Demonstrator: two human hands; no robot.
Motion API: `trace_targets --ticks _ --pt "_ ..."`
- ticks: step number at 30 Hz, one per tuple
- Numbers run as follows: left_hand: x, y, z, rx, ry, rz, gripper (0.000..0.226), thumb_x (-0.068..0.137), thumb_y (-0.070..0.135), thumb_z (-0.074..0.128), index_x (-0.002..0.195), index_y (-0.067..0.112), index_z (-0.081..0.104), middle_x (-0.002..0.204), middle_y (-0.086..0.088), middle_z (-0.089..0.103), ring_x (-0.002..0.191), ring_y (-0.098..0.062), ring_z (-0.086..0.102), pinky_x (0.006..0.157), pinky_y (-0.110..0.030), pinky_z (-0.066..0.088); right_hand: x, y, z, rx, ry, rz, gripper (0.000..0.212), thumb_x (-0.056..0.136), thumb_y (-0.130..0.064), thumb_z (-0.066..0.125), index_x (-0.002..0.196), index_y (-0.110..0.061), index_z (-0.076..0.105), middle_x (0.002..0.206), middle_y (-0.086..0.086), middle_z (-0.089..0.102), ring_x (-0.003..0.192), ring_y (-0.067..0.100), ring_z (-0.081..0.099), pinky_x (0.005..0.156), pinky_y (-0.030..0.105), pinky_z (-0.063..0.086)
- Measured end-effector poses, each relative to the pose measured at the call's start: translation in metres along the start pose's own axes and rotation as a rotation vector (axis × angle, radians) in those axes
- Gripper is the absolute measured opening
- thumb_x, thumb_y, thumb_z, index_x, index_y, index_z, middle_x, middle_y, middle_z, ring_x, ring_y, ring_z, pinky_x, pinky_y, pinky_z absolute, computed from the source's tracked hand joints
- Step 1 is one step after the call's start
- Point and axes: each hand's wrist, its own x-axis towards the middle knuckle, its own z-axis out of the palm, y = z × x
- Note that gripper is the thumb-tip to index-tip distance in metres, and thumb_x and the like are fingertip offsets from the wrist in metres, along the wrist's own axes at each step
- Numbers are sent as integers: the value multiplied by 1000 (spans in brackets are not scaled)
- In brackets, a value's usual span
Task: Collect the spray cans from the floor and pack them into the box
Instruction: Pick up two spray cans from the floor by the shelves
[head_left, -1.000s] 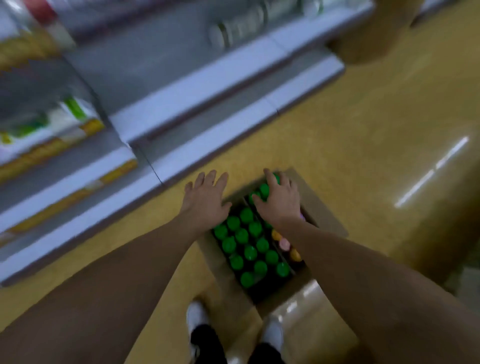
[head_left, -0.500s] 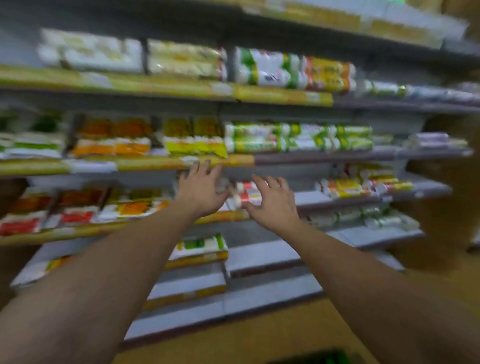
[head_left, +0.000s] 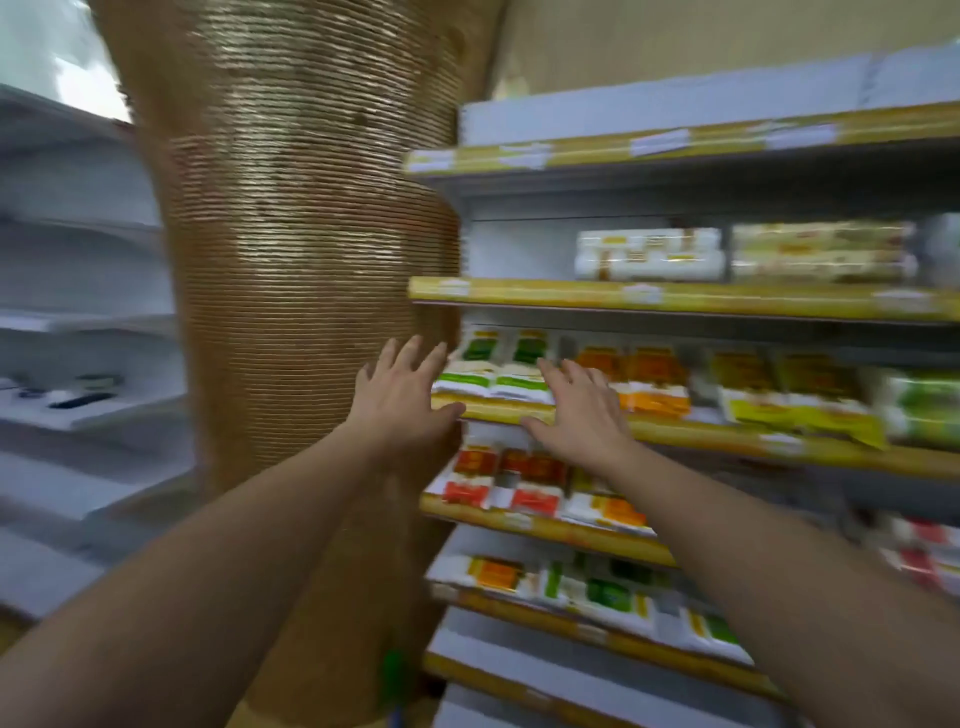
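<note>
A person is holding both arms out, left hand (head_left: 400, 400) and right hand (head_left: 582, 415) spreading fingers wide and gripping nothing, before a stocked shelf (head_left: 675, 434) at 3 o'clock and a ribbed column (head_left: 311, 260) at 11 o'clock; the spray cans' whereabouts cannot be told.

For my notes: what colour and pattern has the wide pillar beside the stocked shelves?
The wide pillar is brown with fine horizontal ribs, head view.

Shows bare forearms from near left and near right; ends in a bare left hand (head_left: 399, 402) and a bare right hand (head_left: 583, 418); looks slightly blurred.
</note>
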Motion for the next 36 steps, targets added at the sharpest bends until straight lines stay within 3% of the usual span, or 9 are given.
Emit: trace_targets --ticks 9,16,20,30,36 --pt "-33 -169 -12 135 -26 -299 87 90 74 44 160 36 9 170 -3 4 155 -30 -1 122 -59 16 72 -157 85 197 -101 -206 85 91 -62 58 159 -31 20 165 10 21 148 34 21 119 47 28" --pt "-9 -248 14 220 -51 -308 89 90 75 44 160 37 7 170 -3 0 155 -29 -1 121 -60 17 146 -220 152 239 -181 -282 86 91 -59 61 160 -30 18 166 11 17 149 35 21 120 49 28" --pt "21 -293 31 209 -56 -399 90 88 77 46 160 37 9 169 -6 5 155 -31 3 121 -57 18 195 -248 187 295 -214 -303 85 92 -57 61 160 -29 18 166 9 15 150 34 18 120 51 29" --pt "73 -369 155 111 -229 -440 90 89 69 53 160 34 11 169 -9 6 155 -32 1 121 -59 18 248 -286 322 312 -342 -233 83 90 -56 65 158 -30 23 162 7 23 147 31 27 115 52 36" --pt "93 -426 276 -26 -396 -422 88 91 68 51 161 31 13 169 -9 4 155 -33 0 122 -58 16 257 -274 429 252 -532 -108 79 93 -50 64 158 -29 24 162 8 23 148 33 25 119 55 30"
